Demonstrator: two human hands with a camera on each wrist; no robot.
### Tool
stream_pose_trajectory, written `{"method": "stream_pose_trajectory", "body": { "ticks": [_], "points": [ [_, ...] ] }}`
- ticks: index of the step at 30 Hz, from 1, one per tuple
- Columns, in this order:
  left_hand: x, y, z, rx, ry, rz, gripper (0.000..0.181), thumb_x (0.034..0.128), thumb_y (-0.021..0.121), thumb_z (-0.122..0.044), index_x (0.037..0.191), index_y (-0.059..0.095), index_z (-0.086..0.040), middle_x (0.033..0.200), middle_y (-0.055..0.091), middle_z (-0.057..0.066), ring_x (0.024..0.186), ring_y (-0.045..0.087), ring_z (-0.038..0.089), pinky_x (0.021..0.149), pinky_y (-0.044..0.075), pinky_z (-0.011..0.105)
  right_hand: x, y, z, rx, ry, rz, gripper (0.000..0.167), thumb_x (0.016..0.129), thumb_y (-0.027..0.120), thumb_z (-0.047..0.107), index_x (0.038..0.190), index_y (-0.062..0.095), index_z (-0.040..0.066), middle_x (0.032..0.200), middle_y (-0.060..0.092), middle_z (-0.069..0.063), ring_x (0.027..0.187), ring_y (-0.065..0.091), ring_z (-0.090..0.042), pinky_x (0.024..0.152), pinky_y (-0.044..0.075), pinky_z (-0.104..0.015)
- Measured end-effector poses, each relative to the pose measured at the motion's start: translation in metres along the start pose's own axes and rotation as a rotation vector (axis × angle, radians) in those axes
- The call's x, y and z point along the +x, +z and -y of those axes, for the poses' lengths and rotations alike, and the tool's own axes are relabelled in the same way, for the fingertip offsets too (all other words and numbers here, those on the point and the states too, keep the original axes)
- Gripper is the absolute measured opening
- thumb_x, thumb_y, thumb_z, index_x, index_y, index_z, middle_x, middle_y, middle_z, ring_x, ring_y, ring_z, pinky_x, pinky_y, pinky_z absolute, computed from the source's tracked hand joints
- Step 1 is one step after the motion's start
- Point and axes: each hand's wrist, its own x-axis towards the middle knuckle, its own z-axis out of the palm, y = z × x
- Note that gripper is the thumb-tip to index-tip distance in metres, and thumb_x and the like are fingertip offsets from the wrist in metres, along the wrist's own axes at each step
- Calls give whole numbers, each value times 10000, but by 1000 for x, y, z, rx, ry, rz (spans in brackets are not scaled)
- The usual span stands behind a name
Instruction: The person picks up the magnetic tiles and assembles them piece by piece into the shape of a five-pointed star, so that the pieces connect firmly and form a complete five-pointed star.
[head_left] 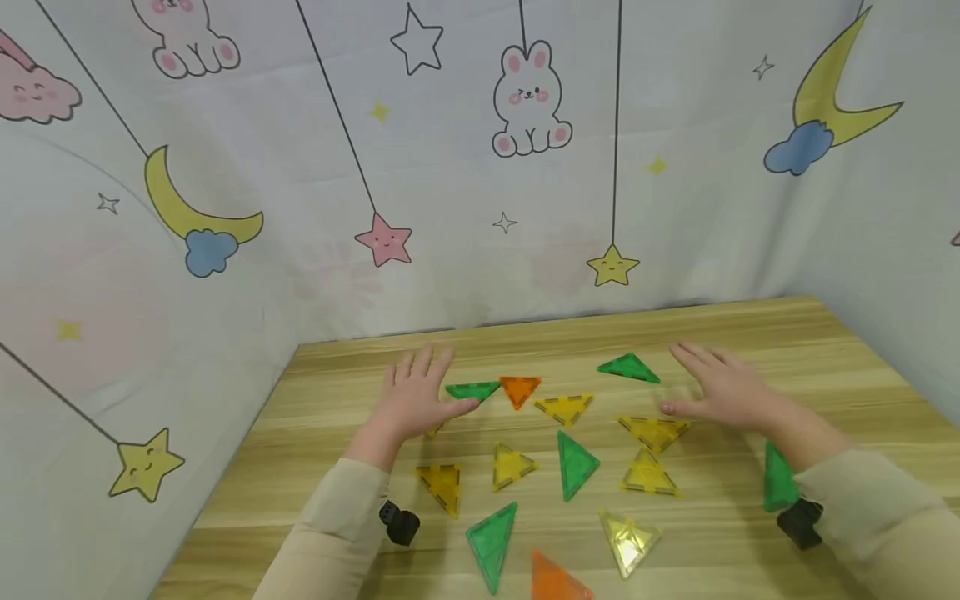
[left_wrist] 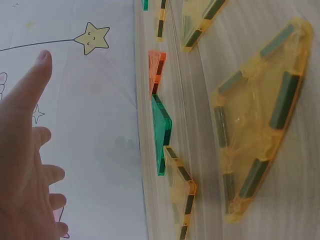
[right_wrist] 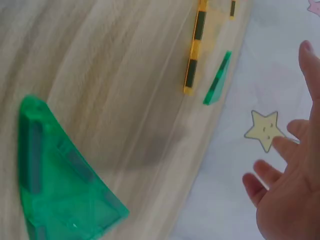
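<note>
Both hands hover above a wooden table strewn with translucent triangular magnetic tiles. My left hand (head_left: pixel 412 400) has its fingers spread and holds nothing; nearest it are a green tile (head_left: pixel 474 390) and a yellow tile partly hidden under the hand. In the left wrist view an orange-yellow tile (left_wrist: pixel 257 120) lies closest to the camera. My right hand (head_left: pixel 723 392) is likewise extended with nothing in it, right of a yellow tile (head_left: pixel 654 432) and a far green tile (head_left: pixel 628 367). Below the right wrist lies another green tile (right_wrist: pixel 65 175), partly hidden by the sleeve in the head view.
Between the arms lie an orange tile (head_left: pixel 519 390), a central green tile (head_left: pixel 576 467), a front green tile (head_left: pixel 492 546), a pale yellow tile (head_left: pixel 628 540) and a front orange tile (head_left: pixel 557 579). A printed curtain (head_left: pixel 465 183) stands behind the table (head_left: pixel 247 500).
</note>
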Motion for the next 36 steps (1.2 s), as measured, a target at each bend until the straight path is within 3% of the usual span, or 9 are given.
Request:
{"method": "stream_pose_trajectory", "body": {
  "ticks": [6,11,18,28,33,36],
  "points": [
    [-11,8,-8,-82,88,36,1007,775,602,-659,1523,93,-216,1548,148,99,1375,159,384,1055,84,603,-6,9,8,150,-100,8,922,778,721,465,1418,312,-58,1415,350,-271,1263,319,-478,975,191,-653],
    [-21,12,-16,-136,145,40,1036,739,708,-574,1515,155,-166,1525,221,92,1343,224,387,1032,146,612,-16,15,18,199,-136,16,870,755,761,399,1408,366,-20,1393,401,-241,1240,347,-468,961,251,-639],
    [-33,23,-23,-163,194,61,1048,695,745,-577,1498,216,-161,1484,304,100,1309,274,402,1016,185,600,-23,24,27,232,-229,62,781,771,737,428,1365,450,9,1359,444,-214,1214,393,-445,941,322,-609],
    [-42,36,-37,-297,308,227,984,693,763,-547,1468,298,-157,1469,332,22,1305,266,327,1006,157,607,-31,44,43,257,-317,181,737,768,696,521,1333,510,86,1316,501,-94,1160,461,-334,904,384,-534],
    [-47,43,-46,-284,382,233,904,688,765,-548,1407,386,-154,1408,405,-12,1260,315,292,1004,185,573,-37,47,52,276,-315,223,693,771,703,504,1326,523,130,1309,482,-56,1162,456,-295,911,396,-515],
    [-51,48,-52,-281,427,249,841,686,765,-551,1356,431,-167,1342,448,-65,1221,342,242,992,220,532,-40,50,56,273,-354,217,660,772,703,498,1302,547,136,1246,489,14,1105,477,-205,891,424,-441]
  ]
}}
